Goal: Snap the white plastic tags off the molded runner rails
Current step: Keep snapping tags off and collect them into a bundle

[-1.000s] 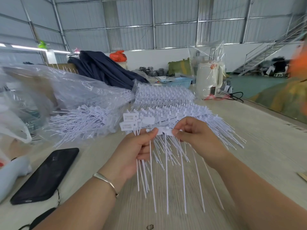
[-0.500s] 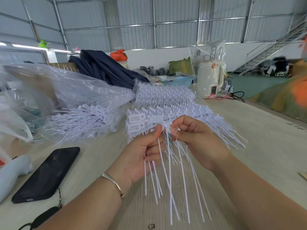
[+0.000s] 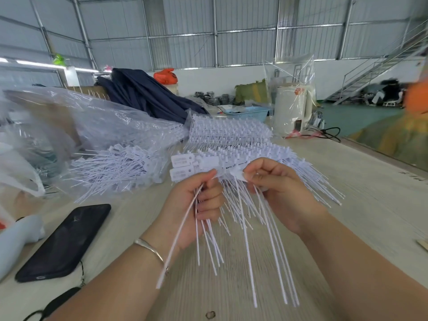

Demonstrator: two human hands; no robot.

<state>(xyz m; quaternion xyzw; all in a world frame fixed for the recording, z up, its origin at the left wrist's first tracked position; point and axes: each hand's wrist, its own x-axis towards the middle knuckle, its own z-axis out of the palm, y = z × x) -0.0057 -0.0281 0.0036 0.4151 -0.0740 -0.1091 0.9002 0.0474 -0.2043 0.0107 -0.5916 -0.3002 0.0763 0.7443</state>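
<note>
The left hand [image 3: 196, 205] has its grip clamped around a bundle of loose tags [image 3: 208, 232], thumb pressed over their heads and the long tails hanging below the fist. The right hand [image 3: 275, 188] pinches one tag head [image 3: 237, 176] between thumb and forefinger, still joined to the runner rail [image 3: 231, 162], which runs across just above both grips. More unbroken rails [image 3: 229, 132] lie stacked beyond the hands on the bench [image 3: 359, 205], and a heap of tags [image 3: 111, 167] spills from a clear bag [image 3: 81, 126] well to the left of the left grip.

To do this step well, the right grip should probably sit close to the joint and twist sharply, rather than pull along the tail, so the head breaks clean without bending. The left hand would do best to brace the rail near that same tag.

The flat tag plates [image 3: 183, 167] above the left thumb carry printed lines, too blurred to read. A phone [image 3: 64, 242] lies lower left, with no brand visible.
</note>
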